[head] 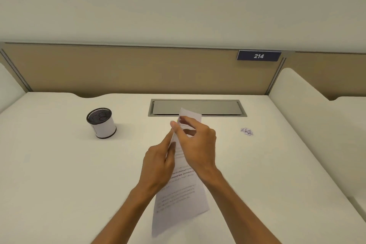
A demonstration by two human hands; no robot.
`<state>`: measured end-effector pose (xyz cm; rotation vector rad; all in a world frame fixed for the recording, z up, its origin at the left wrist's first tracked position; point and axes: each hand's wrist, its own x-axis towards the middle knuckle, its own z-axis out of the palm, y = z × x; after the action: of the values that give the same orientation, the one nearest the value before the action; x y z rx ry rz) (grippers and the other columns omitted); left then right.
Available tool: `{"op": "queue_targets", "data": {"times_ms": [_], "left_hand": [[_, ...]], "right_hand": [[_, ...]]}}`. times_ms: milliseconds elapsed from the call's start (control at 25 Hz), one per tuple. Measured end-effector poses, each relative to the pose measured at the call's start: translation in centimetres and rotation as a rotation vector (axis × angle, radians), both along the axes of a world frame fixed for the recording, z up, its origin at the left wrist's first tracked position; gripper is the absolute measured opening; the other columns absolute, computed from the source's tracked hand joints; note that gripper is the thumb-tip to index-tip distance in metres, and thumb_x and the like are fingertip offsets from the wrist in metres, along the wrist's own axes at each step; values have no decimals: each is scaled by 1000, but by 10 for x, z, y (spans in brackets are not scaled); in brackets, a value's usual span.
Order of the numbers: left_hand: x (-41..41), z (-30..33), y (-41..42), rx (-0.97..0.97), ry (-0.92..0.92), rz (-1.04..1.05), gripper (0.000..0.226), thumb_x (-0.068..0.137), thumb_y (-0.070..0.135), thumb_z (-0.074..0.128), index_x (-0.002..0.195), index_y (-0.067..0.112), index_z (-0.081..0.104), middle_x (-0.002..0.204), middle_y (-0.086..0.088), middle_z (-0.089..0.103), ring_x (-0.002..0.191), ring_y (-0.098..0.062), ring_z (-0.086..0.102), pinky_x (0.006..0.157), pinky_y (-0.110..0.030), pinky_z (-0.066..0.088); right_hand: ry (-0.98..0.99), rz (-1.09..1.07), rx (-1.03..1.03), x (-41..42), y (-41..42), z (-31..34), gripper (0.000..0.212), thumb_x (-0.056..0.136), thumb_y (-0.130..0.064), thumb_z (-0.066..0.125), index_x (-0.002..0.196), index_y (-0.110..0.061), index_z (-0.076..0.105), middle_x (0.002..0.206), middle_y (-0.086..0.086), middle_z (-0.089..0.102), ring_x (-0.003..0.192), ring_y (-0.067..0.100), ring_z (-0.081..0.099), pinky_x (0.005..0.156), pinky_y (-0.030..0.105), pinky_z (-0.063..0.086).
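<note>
A white desk (59, 174) fills the lower view. It is closed at its back edge by a low beige partition (138, 71), with a plain pale wall (178, 6) above. A dark blue number plate (258, 56) reading 214 sits at the partition's top right corner. A white side panel (301, 101) rises along the desk's right edge.

A grey cable hatch (208, 107) is set into the desk near the middle of the back edge. A mesh pen cup (101, 123) wrapped in white stands towards the back left. A small heap of tiny bits (246, 131), too small to tell what they are, lies towards the back right.

A printed sheet of paper (178, 200) is held above the middle of the desk. It runs from near the front edge up towards the hatch. The left hand (158, 164) holds the sheet's left edge, its index finger lying straight along it. The right hand (198, 144) pinches the upper part between its thumb and curled fingers.
</note>
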<state>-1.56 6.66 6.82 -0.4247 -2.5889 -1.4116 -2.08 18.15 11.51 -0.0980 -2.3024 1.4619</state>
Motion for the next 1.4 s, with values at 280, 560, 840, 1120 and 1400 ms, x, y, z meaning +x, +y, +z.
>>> {"op": "queue_targets", "data": {"times_ms": [280, 560, 840, 1120, 1400], "left_hand": [[22, 29, -3, 41, 144, -63, 70, 87, 63, 46, 149, 35, 32, 159, 18, 24, 144, 3, 23, 110, -14, 26], [-5, 100, -27, 163, 275, -62, 40, 94, 36, 51, 134, 30, 52, 150, 12, 41, 145, 0, 21, 116, -17, 20], [-11, 152, -53, 252, 110, -174, 19, 76, 40, 73, 83, 23, 73, 89, 2, 72, 88, -7, 64, 88, -29, 46], [9, 177, -49, 420, 105, -221, 8, 85, 4, 70, 77, 3, 68, 63, 11, 62, 47, 3, 50, 45, -2, 34], [2, 177, -58, 450, 123, -249, 12, 74, 30, 76, 76, 18, 74, 79, 5, 70, 78, -11, 62, 77, -17, 48]], "right_hand": [[-9, 100, -388, 26, 20, 32, 14, 94, -18, 59, 98, -27, 69, 95, -12, 72, 84, 14, 71, 65, 23, 59], [-60, 339, -475, 35, 36, 63, 17, 95, -12, 56, 102, -9, 71, 92, 4, 75, 77, 17, 67, 64, 28, 53], [-58, 434, -541, 42, 38, 81, 20, 95, -14, 56, 106, -9, 71, 95, 1, 73, 83, 14, 66, 71, 29, 55], [-51, 521, -598, 53, 39, 97, 21, 84, -24, 61, 99, -18, 74, 98, 2, 73, 86, 17, 65, 77, 35, 54], [-42, 559, -597, 60, 39, 101, 24, 77, -30, 64, 93, -19, 77, 98, 2, 74, 85, 19, 66, 76, 40, 51]]}}
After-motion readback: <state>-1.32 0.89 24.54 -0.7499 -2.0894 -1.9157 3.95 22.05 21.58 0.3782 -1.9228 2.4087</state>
